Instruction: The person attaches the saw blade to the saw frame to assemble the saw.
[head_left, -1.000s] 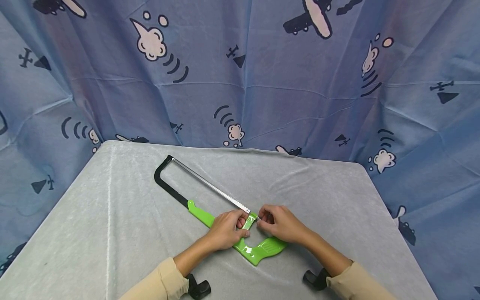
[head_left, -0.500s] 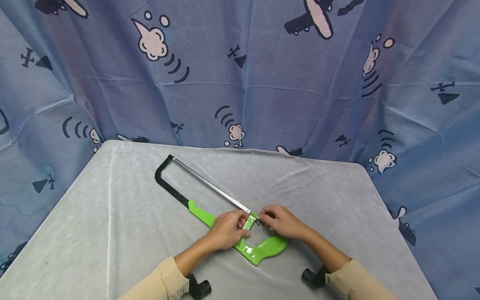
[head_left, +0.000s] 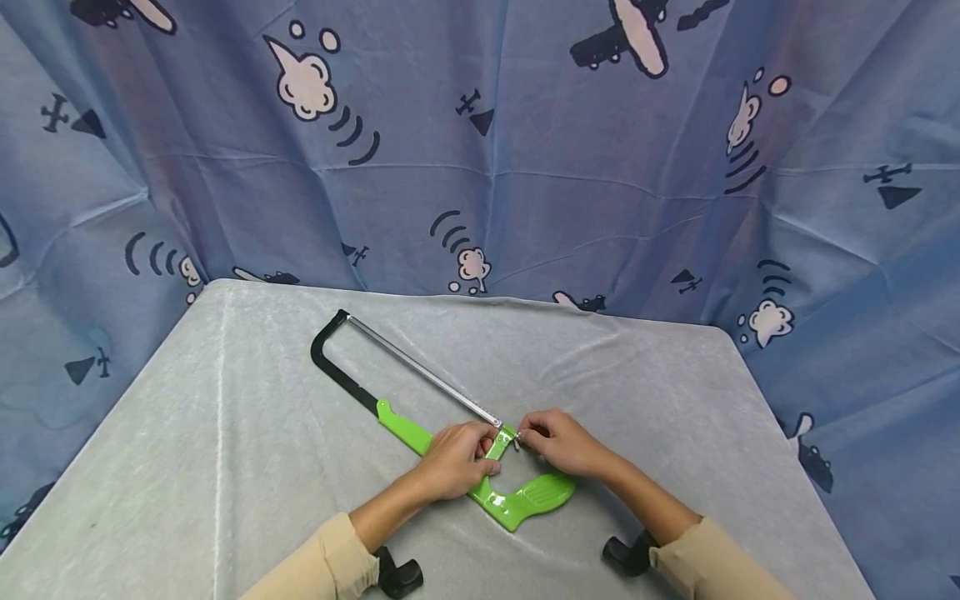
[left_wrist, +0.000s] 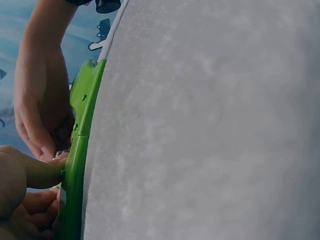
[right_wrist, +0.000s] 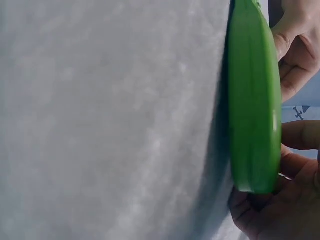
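Note:
A hacksaw lies on the table with its green handle (head_left: 534, 497) toward the person and its black bow (head_left: 337, 375) pointing to the far left. Its silver blade (head_left: 420, 368) runs from the bow's tip to the green upright beside the handle. My left hand (head_left: 453, 461) grips this upright, thumb on the near side and fingers curled over the other. At the blade's handle end, my right hand (head_left: 564, 446) pinches a small metal wing nut (head_left: 517, 442), partly covered by the fingertips. In the right wrist view the handle (right_wrist: 255, 105) hides part of the right hand (right_wrist: 292, 205).
A light grey cloth (head_left: 637, 375) covers the table. Behind it hangs a blue curtain (head_left: 555, 208) printed with planes and clouds. Black wrist mounts (head_left: 401, 577) sit beneath both forearms, close to the front.
The right fingertips have shifted slightly around the wing nut, and more of it shows now. The blade's toothed edge near the handle shows less than before. The left hand has stayed in place.

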